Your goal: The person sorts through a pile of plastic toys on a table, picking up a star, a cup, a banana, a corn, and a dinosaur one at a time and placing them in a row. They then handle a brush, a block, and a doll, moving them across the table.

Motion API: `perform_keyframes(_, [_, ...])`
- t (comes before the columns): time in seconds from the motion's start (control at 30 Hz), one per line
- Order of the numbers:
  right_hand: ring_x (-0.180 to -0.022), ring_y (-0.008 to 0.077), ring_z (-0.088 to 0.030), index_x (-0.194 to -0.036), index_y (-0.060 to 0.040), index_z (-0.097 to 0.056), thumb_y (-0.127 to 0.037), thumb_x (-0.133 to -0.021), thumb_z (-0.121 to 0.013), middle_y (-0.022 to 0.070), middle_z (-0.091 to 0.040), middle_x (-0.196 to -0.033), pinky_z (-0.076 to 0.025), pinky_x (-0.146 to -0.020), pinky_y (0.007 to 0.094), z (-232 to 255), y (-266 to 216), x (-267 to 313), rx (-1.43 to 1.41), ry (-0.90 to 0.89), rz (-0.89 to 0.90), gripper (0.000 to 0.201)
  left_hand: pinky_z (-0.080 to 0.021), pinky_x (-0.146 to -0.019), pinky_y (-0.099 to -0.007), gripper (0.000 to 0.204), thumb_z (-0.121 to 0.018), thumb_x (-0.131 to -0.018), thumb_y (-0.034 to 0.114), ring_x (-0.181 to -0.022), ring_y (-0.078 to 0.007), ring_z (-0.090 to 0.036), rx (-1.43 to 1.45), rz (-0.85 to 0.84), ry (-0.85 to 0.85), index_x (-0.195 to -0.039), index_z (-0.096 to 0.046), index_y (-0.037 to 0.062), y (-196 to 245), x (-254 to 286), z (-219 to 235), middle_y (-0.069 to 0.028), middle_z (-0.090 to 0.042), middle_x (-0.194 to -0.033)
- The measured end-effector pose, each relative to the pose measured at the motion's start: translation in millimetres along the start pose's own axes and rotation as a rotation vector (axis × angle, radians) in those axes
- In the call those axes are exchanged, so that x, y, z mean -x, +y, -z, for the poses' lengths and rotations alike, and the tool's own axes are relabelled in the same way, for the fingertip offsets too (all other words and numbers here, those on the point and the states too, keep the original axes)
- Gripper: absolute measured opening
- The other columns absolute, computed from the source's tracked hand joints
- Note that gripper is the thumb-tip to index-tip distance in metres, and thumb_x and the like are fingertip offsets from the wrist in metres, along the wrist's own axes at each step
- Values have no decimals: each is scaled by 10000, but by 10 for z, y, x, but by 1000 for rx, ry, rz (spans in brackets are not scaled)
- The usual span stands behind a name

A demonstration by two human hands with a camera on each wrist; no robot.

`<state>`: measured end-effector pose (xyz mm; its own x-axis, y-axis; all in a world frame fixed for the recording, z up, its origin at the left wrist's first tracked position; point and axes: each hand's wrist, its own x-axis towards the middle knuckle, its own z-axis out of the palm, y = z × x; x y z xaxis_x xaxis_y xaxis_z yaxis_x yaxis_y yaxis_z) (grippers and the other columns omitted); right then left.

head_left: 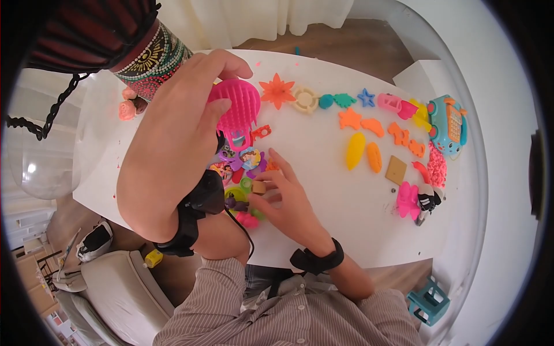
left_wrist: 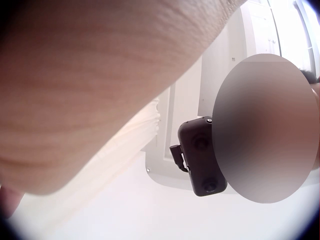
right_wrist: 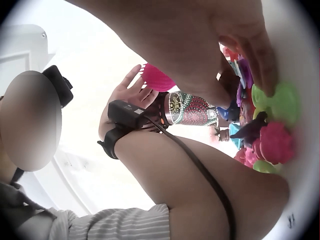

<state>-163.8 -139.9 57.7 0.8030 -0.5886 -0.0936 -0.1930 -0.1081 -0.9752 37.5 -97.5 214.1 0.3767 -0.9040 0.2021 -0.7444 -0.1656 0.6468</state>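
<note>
At the left end of the white table (head_left: pixel 323 225), near the far edge: pink flowers (head_left: pixel 127 109), then a drum-like base (head_left: pixel 153 60) dotted in black, green, red and white. Above the far-left part, held in the left hand (head_left: pixel 199 95), thumb over the rim: a hot-pink brush (head_left: pixel 236 106), oval, bristles toward the head view, open loop at the handle end. On the left wrist camera (right_wrist: pixel 127 114), a small white label, too small to read.

Left of the table's middle, toward the near edge: a toy pile with a purple picture disc (head_left: pixel 250 158) showing a figure in yellow, and a dark figure (head_left: pixel 235 202). Just beside, between curled thumb and finger of the right hand (head_left: pixel 288 207), index extended: a small, squarish tan block (head_left: pixel 258 188).

Farther right: an orange flower shape (head_left: pixel 277 91), a blue star (head_left: pixel 366 97), two yellow-orange ovals (head_left: pixel 355 151). At the right end, a turquoise toy telephone (head_left: pixel 449 127), keypad marks unreadable; nearer, pink beads (head_left: pixel 437 167).
</note>
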Motion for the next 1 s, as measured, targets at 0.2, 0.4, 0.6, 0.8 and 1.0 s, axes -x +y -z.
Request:
perform_keyframes(0.2, [-928, 228, -723, -1207, -51, -672, -82, -894, -803, 162, -484, -1517, -609, -769, 314, 306, 57, 117, 64, 121, -48, 341, -502, -997, -347, 350, -525, -933, -113, -1078, -233, -674, -16, -24, 10, -1248, -604, 18, -14, 14, 5, -108, -688, -1188])
perform_keyframes(0.4, [-824, 152, -688, -1195, -58, -681, -47, -899, -789, 82, -675, -1111, -532, -659, 268, 727, 1, 388, 212, 149, -37, 316, -505, -1004, -353, 347, -514, -942, -107, -1102, -235, -670, 0, -9, -11, -1256, -596, 14, 34, 3, -23, -107, -684, -1192])
perform_keyframes(0.6, [-711, 121, -634, -1187, -46, -682, -31, -899, -789, 62, -674, -976, -491, -622, 252, 1150, 264, 1025, 357, 425, -85, 307, -506, -1008, -360, 366, -515, -932, -119, -1098, -268, -669, 17, -48, -59, -1261, -593, 21, 224, -78, -176, -115, -679, -1178])
perform_keyframes(0.8, [-605, 91, -572, -1171, -59, -692, -65, -902, -796, 27, -663, -792, -462, -584, 237, 1232, 499, 1145, 308, 578, -116, 289, -517, -970, -376, 356, -533, -912, -120, -1073, -334, -663, 24, -117, -166, -1225, -598, 35, 459, -146, -416, -146, -666, -1135])
perform_keyframes(1.0, [-578, 98, -567, -1108, -56, -683, -114, -909, -800, 41, -717, -810, -473, -579, 246, 1275, 589, 1056, 264, 601, -30, 238, -523, -946, -391, 323, -552, -911, -99, -1070, -349, -662, -23, -253, -309, -1198, -601, 40, 606, -170, -774, -160, -664, -1125])
